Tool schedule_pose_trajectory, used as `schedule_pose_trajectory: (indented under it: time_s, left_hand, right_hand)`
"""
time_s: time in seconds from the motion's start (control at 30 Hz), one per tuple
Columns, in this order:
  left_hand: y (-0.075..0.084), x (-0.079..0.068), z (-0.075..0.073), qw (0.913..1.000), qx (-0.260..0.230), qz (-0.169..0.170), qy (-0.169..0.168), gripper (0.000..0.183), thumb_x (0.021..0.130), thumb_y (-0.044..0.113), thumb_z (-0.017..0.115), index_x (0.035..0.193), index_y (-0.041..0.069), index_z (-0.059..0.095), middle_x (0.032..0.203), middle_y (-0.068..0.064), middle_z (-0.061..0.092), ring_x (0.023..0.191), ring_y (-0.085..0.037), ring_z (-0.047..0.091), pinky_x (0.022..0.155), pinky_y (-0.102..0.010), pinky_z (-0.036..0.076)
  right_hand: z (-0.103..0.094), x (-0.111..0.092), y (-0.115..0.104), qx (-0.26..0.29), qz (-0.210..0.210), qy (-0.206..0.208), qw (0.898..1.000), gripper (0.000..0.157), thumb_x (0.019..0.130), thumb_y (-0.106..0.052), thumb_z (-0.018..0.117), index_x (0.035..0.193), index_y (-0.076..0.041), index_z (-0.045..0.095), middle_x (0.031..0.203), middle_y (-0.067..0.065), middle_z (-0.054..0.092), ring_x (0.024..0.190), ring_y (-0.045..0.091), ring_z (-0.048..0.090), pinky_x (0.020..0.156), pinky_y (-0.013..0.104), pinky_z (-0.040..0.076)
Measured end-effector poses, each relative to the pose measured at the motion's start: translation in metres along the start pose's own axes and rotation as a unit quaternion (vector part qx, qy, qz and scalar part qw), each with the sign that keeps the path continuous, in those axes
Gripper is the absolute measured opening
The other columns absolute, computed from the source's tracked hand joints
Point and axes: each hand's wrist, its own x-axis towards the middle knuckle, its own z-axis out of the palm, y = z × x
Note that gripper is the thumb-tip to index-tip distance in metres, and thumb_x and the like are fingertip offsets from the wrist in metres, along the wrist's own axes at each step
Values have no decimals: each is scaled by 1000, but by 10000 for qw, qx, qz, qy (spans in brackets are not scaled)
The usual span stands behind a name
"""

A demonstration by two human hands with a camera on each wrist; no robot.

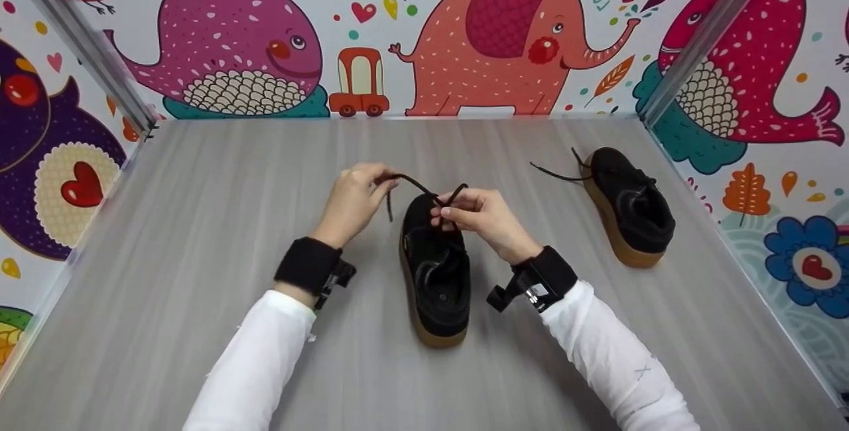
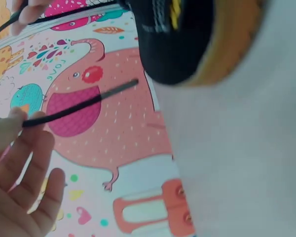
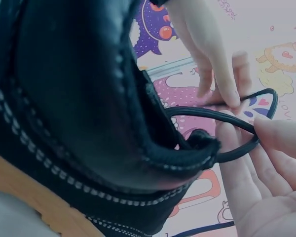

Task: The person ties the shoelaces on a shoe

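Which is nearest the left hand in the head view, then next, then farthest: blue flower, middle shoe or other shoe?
1. Middle shoe, just right of the left hand.
2. Other shoe, farther right.
3. Blue flower, at the far right.

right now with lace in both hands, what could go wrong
The right hand pinches the looped lace; it might slip loose. The left hand holds a strand off to the side, but neither hand seems to grip the shoe, so a hard pull could drag it.

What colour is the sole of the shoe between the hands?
The sole is tan, clearest in the left wrist view.
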Motion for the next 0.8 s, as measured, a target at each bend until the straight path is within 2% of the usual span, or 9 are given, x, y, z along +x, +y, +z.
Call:
schedule_pose_trajectory:
  time_s: [0.13, 0.3, 0.53, 0.8]
  left_hand:
    - [-7, -13, -12, 9996, 265, -61, -56, 11, 88, 12, 66, 90, 2, 71, 86, -10, 68, 81, -23, 62, 71, -35, 51]
    - [-16, -29, -17, 9979, 390, -317, -412, 11, 87, 12, 67, 92, 3, 72, 85, -10, 68, 77, -23, 61, 67, -35, 50]
    - [-27, -44, -8, 9935, 230, -608, -933, 10, 84, 9, 70, 91, 2, 72, 84, -8, 68, 72, -20, 61, 64, -33, 49]
    - [-34, -52, 4, 9893, -72, -822, -1200, 10, 85, 6, 69, 92, 0, 72, 87, -10, 70, 75, -21, 62, 66, -32, 49]
  right_hand:
    - [-1, 1, 3, -9, -118, 40, 9999, 34, 88, -5, 65, 115, 14, 57, 103, 27, 66, 87, 22, 68, 74, 29, 55]
    - [-1, 2, 6, -250, -261, 110, 9993, 32, 89, -5, 64, 114, 14, 58, 103, 30, 65, 86, 21, 68, 73, 28, 55]
    - [0, 5, 11, -509, -267, 221, 9981, 28, 90, -4, 63, 112, 12, 60, 103, 30, 65, 87, 21, 68, 73, 28, 55]
    - [0, 5, 12, -364, -246, 192, 9989, 31, 89, -7, 65, 112, 14, 59, 100, 25, 67, 86, 22, 68, 75, 29, 55]
